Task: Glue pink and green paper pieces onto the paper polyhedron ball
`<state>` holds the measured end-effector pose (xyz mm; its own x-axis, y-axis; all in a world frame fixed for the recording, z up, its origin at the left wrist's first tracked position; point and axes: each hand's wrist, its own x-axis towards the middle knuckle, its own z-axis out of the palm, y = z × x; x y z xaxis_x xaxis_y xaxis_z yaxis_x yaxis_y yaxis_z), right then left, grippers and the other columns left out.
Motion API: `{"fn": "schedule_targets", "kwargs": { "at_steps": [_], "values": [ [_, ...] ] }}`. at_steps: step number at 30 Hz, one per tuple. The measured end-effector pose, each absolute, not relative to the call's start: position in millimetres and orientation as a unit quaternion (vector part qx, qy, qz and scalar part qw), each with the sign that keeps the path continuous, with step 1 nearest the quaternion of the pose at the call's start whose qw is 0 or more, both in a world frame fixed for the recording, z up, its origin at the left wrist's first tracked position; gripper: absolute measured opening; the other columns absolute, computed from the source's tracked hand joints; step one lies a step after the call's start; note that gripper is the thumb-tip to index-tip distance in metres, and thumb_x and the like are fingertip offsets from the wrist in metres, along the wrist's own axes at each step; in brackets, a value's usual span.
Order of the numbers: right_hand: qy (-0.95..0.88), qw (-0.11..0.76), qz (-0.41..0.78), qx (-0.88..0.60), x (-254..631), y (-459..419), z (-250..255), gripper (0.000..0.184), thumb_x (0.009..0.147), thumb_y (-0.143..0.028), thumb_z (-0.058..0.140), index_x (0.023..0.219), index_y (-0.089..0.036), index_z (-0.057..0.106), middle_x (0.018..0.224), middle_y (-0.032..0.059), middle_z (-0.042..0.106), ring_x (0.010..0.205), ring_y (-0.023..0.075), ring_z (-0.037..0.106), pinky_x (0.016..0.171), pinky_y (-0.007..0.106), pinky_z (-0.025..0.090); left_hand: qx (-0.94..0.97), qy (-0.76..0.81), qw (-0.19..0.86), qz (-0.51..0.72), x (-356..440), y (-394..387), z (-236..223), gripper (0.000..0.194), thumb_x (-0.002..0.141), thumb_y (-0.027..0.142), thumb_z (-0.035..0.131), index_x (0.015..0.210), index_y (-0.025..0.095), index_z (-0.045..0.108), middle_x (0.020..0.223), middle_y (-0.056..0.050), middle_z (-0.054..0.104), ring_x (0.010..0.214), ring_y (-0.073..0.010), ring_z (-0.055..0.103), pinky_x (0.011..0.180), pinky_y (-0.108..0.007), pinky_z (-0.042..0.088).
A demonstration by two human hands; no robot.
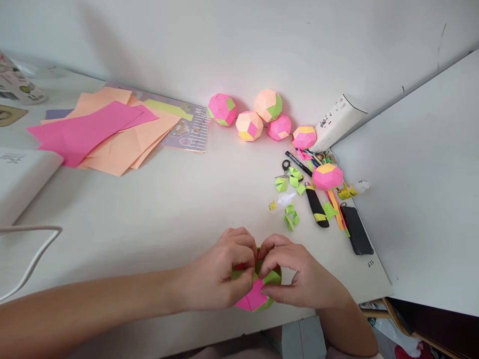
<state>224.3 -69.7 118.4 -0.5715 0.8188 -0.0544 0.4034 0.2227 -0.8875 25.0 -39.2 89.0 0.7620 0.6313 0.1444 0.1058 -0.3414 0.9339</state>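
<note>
The left hand (232,267) and right hand (297,271), both curled narrowly, hold the pink-and-green paper form (256,297) from opposite sides, probably to steady it, near-left of the black-and-yellow cutter (316,204), while several green pieces (294,182) lie left of that cutter, seemingly for easy reach.

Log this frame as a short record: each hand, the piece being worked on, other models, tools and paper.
Left hand: holds the paper polyhedron on its left side
Right hand: holds it on the right side
Work piece: pink and green faces, partly hidden by fingers
Other models: six multicoloured paper balls, toward the back and right
Tools: scissors, black-and-yellow cutter, yellow-labelled bottle
Paper: pink sheets over peach sheets; folded green pieces near the scissors
</note>
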Motion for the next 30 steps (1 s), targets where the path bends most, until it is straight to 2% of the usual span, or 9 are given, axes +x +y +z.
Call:
{"fn": "schedule_targets", "kwargs": {
  "at_steps": [9,18,30],
  "values": [
    [-0.785,0.229,0.427,-0.386,222.8,-73.1,120.8,0.017,0.074,-0.004,0.069,0.081,-0.019,0.066,0.075,0.0028,0.067,0.089,0.0182,0.059,0.09,0.036,0.047,0.772,0.244,0.528,0.255,25.4,-42.8,93.0,0.022,0.077,0.008,0.043,0.058,0.017,0.046,0.068,0.0,0.052,0.075,-0.0138,0.05,0.08,-0.031,0.04],
    [-0.798,0.209,0.407,-0.392,225.0,-77.2,121.1,0.017,0.076,-0.002,0.068,0.082,-0.017,0.066,0.077,0.0034,0.067,0.093,0.0182,0.058,0.089,0.033,0.049,0.784,0.25,0.498,0.273,25.5,-48.7,90.7,0.02,0.08,0.009,0.045,0.062,0.017,0.051,0.07,-0.001,0.053,0.077,-0.0152,0.05,0.08,-0.032,0.041],
    [-0.807,0.215,0.405,-0.372,224.3,-76.1,121.3,0.016,0.078,-0.002,0.064,0.079,-0.018,0.066,0.076,0.0047,0.066,0.089,0.0187,0.058,0.084,0.033,0.052,0.782,0.24,0.514,0.258,26.1,-46.1,91.3,0.022,0.08,0.011,0.043,0.059,0.017,0.048,0.07,-0.001,0.053,0.075,-0.0146,0.05,0.079,-0.032,0.041]
  ]
}}
